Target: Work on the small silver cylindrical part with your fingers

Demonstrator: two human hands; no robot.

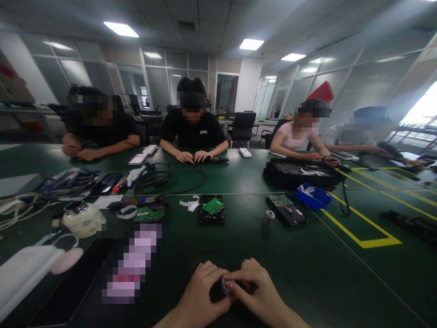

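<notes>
Near the front of the green table, my left hand [206, 289] is closed around a small round metal part [226, 285] with a ringed top. My right hand [256, 284] is closed on the same part from the other side, its thumb pressed over the top. The part's lower side is hidden by my fingers. Beyond my hands stands a small metal cylinder [269, 217]. Next to it lies a hard drive [290, 210] with a green circuit board. A second hard drive [212, 216] carries a loose green board [213, 206].
A blue bin [313, 197] and a black case [302, 174] stand at the right. To the left are a cream bottle [85, 220], a large dark phone [68, 287], a screwdriver [131, 203] and coiled cable [167, 178]. Several people sit across the table [239, 182].
</notes>
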